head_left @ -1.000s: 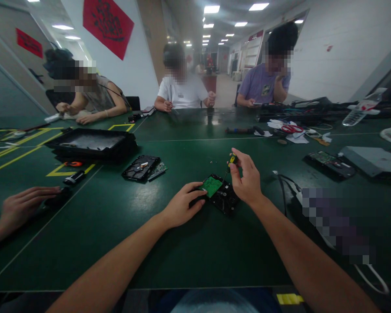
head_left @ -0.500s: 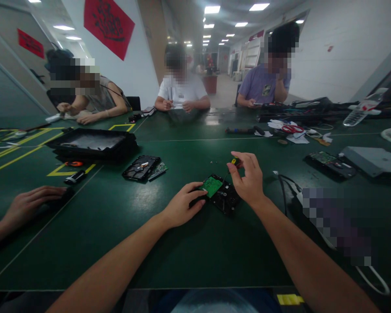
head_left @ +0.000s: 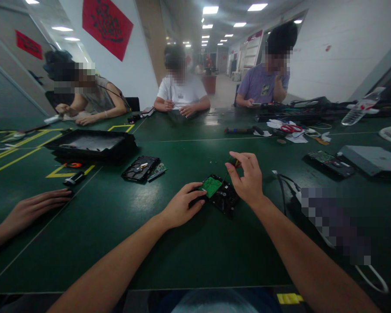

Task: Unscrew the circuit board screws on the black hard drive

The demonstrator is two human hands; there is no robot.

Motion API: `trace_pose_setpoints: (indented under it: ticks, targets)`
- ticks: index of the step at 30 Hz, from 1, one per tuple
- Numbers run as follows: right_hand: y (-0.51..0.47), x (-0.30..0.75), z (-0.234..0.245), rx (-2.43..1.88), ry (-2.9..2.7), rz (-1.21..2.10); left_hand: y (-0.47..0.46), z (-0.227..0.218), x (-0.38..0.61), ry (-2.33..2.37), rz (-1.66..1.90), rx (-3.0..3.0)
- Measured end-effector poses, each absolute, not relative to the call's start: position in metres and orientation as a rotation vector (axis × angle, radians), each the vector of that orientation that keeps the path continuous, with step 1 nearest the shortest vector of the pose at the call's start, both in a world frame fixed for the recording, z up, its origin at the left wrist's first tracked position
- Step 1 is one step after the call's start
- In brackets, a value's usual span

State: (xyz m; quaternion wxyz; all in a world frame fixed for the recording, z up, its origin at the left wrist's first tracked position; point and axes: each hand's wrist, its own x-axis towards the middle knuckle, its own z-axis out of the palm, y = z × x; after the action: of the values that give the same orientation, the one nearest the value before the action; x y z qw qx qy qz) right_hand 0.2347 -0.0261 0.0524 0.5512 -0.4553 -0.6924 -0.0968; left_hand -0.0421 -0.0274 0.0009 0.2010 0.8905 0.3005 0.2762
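Note:
A hard drive (head_left: 222, 201) lies on the green table in front of me, its green circuit board (head_left: 211, 186) facing up. My left hand (head_left: 185, 203) grips the drive's left side, with fingertips on the edge of the board and the thumb lower down. My right hand (head_left: 246, 178) is closed round the handle of a small screwdriver (head_left: 233, 161), held upright over the drive. The screwdriver's thin shaft points down near the right edge of the board; whether its tip sits in a screw is too small to tell. Tiny screws (head_left: 213, 162) lie just beyond the drive.
Another drive (head_left: 140, 168) with a loose board lies to the left, before a black tray (head_left: 94, 145). A co-worker's hand (head_left: 35, 208) rests at far left. On the right are a power strip (head_left: 335, 226), an opened drive (head_left: 329, 164) and a grey box (head_left: 373, 160). Three people sit opposite.
The screwdriver handle has turned slightly in my right hand, its yellow part showing less. My left hand and the hard drive stay put. The co-worker's hand at far left has shifted slightly.

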Motion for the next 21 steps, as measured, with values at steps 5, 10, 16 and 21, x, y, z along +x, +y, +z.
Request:
trace_pose_setpoints:
  ticks: [5, 10, 16, 21]
  targets:
    - [-0.0250, 0.2346, 0.0497, -1.043, -1.691, -0.172, -0.0287, 0.0010, -0.0410, 0.857, 0.774, 2.482]
    - [-0.0248, 0.2350, 0.0483, -1.072, -1.676, -0.147, -0.0276, -0.0007, -0.0415, 0.863, 0.759, 2.485]
    - [-0.0246, 0.2347, 0.0497, -1.068, -1.667, -0.203, -0.0272, 0.0001, -0.0411, 0.852, 0.752, 2.492]
    - [-0.0240, 0.2349, 0.0491, -1.076, -1.665, -0.227, -0.0284, -0.0003, -0.0402, 0.847, 0.785, 2.486]
